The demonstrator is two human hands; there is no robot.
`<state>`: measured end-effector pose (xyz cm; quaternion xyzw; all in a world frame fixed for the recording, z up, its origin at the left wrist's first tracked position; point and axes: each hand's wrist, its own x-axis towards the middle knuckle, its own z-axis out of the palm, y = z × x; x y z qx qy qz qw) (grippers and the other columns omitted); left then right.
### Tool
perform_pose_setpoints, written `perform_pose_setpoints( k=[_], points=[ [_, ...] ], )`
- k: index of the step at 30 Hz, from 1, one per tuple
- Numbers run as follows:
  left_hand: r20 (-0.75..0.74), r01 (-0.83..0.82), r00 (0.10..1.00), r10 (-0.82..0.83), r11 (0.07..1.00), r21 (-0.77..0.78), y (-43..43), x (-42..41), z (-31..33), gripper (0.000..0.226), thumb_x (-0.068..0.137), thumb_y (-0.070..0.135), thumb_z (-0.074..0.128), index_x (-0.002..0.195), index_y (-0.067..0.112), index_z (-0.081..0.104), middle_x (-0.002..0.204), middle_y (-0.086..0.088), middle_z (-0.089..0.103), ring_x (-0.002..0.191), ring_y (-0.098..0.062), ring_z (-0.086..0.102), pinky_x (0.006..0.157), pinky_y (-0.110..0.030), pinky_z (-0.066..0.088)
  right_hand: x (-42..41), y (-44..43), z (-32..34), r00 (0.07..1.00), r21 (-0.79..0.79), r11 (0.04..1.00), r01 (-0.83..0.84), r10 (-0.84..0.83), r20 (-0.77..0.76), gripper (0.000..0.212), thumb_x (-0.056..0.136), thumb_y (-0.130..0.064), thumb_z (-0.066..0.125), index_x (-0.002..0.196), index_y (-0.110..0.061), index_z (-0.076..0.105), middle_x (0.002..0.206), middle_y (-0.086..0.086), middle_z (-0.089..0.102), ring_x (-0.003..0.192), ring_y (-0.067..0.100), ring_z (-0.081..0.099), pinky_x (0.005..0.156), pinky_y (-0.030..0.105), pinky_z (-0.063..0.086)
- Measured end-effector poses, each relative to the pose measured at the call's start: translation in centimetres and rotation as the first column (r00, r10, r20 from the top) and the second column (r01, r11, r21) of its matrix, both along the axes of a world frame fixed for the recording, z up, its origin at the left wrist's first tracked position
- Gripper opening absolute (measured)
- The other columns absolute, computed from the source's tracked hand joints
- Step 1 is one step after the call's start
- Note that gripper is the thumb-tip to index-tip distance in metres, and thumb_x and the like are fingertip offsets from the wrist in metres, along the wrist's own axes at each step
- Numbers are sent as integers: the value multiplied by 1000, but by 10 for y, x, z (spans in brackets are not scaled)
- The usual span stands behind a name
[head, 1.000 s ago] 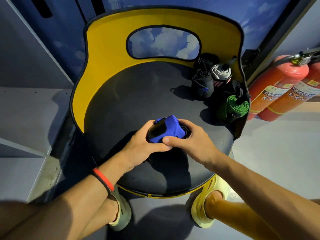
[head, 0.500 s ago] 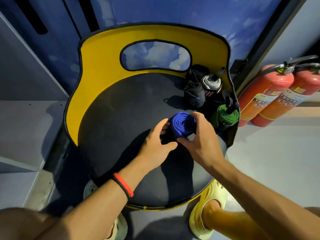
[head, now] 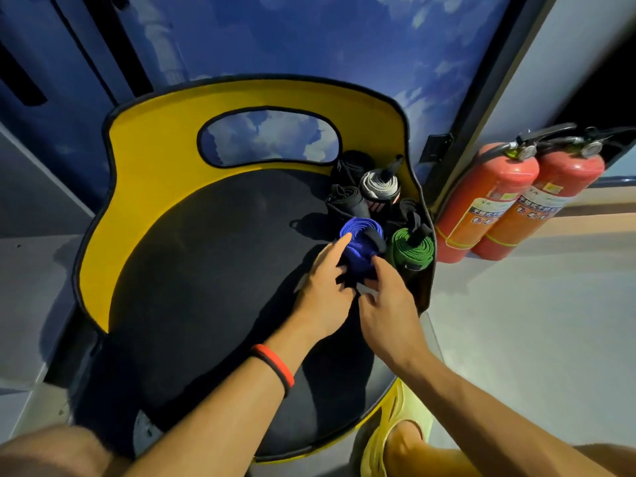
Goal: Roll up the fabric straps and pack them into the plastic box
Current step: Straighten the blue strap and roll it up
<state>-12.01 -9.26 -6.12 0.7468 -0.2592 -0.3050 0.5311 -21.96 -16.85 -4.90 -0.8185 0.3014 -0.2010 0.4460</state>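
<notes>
A rolled blue fabric strap (head: 359, 244) is stood on end near the far right edge of the round black chair seat (head: 206, 287). It is set just beside a rolled green fabric strap (head: 413, 251) and in front of a grey-and-white rolled strap (head: 380, 185) and some black rolled straps (head: 346, 201). A loose black tab (head: 375, 239) is seen lying across the top of the blue roll.

The left hand (head: 323, 290) is held spread, its straight index finger laid against the left side of the blue roll. The right hand (head: 389, 304) is brought up to the roll's lower right side with bent fingers; whether the roll is pinched there or only touched cannot be told. The plastic box cannot be made out plainly, so whether the cluster of rolls is standing inside it cannot be confirmed.

The placing of the blue roll is judged to be nearly finished. Several risks are seen from here. If the hands are lifted before the tab is tucked or fastened, the coil may spring loose and have to be rolled again. The roll is stood on a narrow end, so it may be tipped by a sideways nudge. The green roll is set close to the seat's right edge and could be pushed off toward the two red fire extinguishers (head: 481, 204) on the floor.
</notes>
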Motion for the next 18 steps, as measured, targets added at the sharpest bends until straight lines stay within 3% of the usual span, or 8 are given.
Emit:
perform_pose_setpoints(
  k=[2, 5, 8, 11, 14, 16, 18],
  points=[
    [-2, 47, 999, -47, 999, 9, -6, -1, -5, 97, 86, -20, 50, 157, 42, 28, 164, 10, 23, 143, -14, 42, 113, -42, 45, -1, -2, 2, 1000, -22, 1000, -4, 4, -9, 48, 86, 8, 49, 125, -18, 57, 114, -6, 60, 99, 3, 56, 84, 3, 41],
    [-16, 76, 997, -75, 997, 35, -9, -2, -1, 99, 89, -17, 50, 159, 45, 19, 167, 9, 18, 148, -12, 33, 117, -35, 39, -2, -5, 3, 999, -52, 999, 5, -7, -36, 44, 88, 7, 50, 126, -14, 59, 115, -6, 55, 99, 5, 51, 83, 0, 37],
    [-52, 58, 997, -56, 998, 31, -6, -1, 9, 100, 91, -17, 48, 159, 46, 11, 164, 12, 25, 145, -11, 36, 109, -26, 39, -3, -6, 8, 998, -45, 999, 28, -30, -58, 45, 92, 3, 51, 132, -16, 58, 114, -9, 53, 103, 9, 55, 94, 22, 48],
    [-110, 10, 994, -7, 1000, 24, 4, 1, 17, 101, 92, -18, 49, 160, 42, 5, 163, 9, 30, 143, -12, 42, 108, -30, 44, -3, -4, 12, 994, -10, 999, 42, -43, -96, 46, 96, 1, 49, 138, -15, 56, 114, -7, 59, 102, 11, 58, 97, 36, 53],
    [-87, -25, 996, 30, 998, 64, 21, 3, 25, 93, 95, -12, 53, 161, 39, 11, 154, 12, 42, 132, -6, 52, 94, -21, 50, -1, 2, 16, 995, -5, 1000, 12, -13, -103, 42, 96, -3, 53, 136, -16, 59, 126, -3, 65, 111, 12, 62, 99, 29, 51],
    [-32, -49, 998, 52, 995, 88, 36, 5, 32, 79, 98, -4, 55, 157, 38, 25, 145, 16, 51, 121, 1, 58, 86, -15, 48, 1, 8, 21, 992, -18, 998, -58, 55, -113, 37, 95, -6, 55, 129, -20, 63, 118, -10, 67, 104, 5, 63, 92, 21, 50],
    [31, -64, 998, 61, 991, 119, 56, 8, 43, 64, 99, 5, 57, 151, 37, 39, 136, 18, 57, 114, 5, 59, 89, -16, 48, 4, 15, 27, 985, -34, 990, -137, 133, -111, 30, 95, -10, 58, 120, -25, 66, 104, -18, 68, 93, -1, 64, 85, 17, 51]
  ],
)
